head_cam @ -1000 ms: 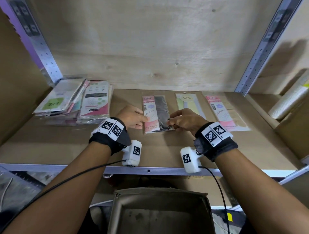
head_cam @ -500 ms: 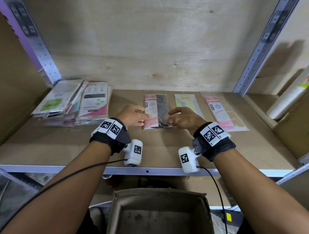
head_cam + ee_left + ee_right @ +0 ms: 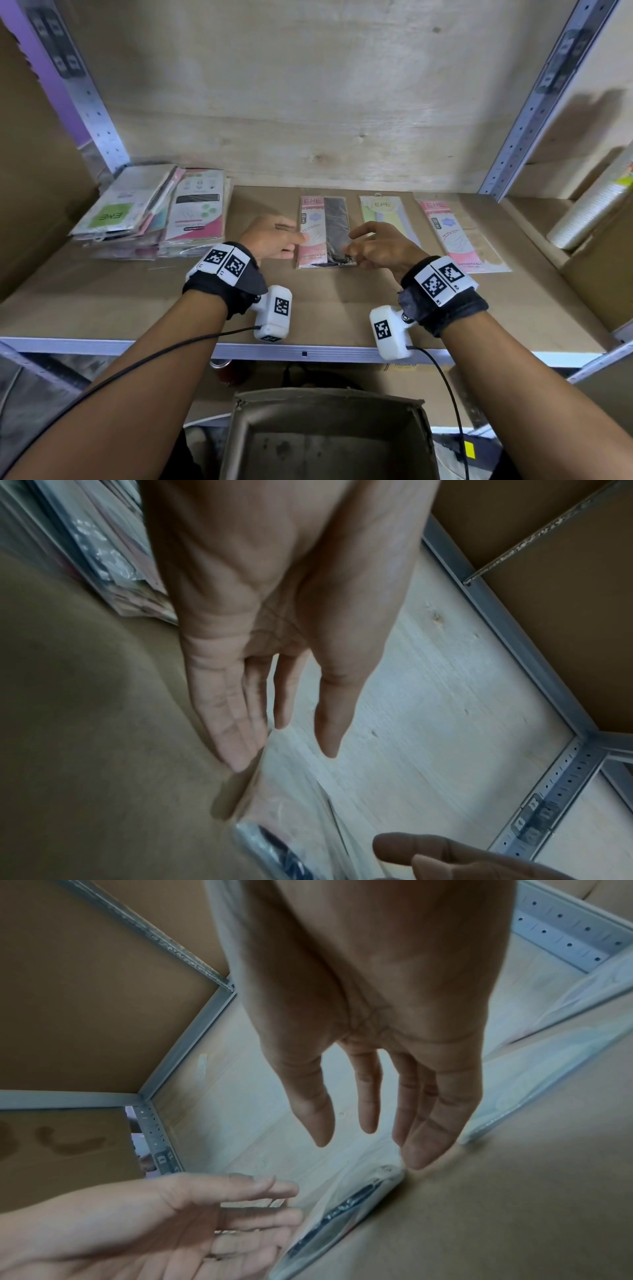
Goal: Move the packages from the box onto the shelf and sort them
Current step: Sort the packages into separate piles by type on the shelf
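Observation:
A pink-and-black package (image 3: 325, 233) lies flat on the brown shelf board (image 3: 342, 308), first in a row with a pale green package (image 3: 380, 212) and a pink-and-beige package (image 3: 459, 233). My left hand (image 3: 274, 240) is at its left edge with straight fingers; in the left wrist view the fingertips (image 3: 240, 761) touch the wrapper (image 3: 291, 818). My right hand (image 3: 373, 246) hovers at its right edge with fingers loose and spread, the little fingertip (image 3: 418, 1161) beside the package (image 3: 342, 1210). Neither hand holds anything.
A mixed stack of packages (image 3: 154, 212) sits at the shelf's left rear. An open cardboard box (image 3: 329, 435) stands below the shelf's metal front edge (image 3: 308, 353). A sleeve of paper cups (image 3: 592, 212) lies in the bay to the right, past the upright (image 3: 513, 154).
Both hands pinched the pink-and-black package at its sides before; now their fingers have let go and straightened, and the package rests on the shelf.

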A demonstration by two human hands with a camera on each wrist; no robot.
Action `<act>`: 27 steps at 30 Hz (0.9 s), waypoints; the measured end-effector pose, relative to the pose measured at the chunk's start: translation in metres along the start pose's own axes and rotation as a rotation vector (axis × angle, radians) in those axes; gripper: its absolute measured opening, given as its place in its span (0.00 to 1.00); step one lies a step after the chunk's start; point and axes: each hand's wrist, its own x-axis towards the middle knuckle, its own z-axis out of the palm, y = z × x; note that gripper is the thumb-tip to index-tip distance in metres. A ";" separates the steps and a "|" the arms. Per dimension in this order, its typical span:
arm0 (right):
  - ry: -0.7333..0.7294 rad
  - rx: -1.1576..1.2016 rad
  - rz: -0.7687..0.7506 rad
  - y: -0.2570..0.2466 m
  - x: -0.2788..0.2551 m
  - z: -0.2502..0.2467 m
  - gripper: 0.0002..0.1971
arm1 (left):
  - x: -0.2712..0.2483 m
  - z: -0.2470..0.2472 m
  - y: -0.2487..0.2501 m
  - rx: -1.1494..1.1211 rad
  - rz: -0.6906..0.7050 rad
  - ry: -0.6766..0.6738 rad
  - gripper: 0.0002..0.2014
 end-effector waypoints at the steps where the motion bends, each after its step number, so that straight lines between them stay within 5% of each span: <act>1: 0.018 -0.003 -0.013 0.000 0.000 0.000 0.20 | 0.000 -0.004 0.001 -0.003 0.013 0.020 0.24; 9: 0.073 0.042 -0.158 -0.025 -0.002 0.022 0.08 | -0.010 -0.071 -0.008 -0.053 0.125 0.241 0.18; 21: -0.141 0.067 -0.118 -0.100 0.041 0.161 0.03 | -0.026 -0.175 -0.039 -0.143 0.144 0.542 0.04; 27: -0.129 -0.018 -0.075 -0.113 0.065 0.213 0.23 | -0.031 -0.190 -0.045 -0.117 0.139 0.551 0.05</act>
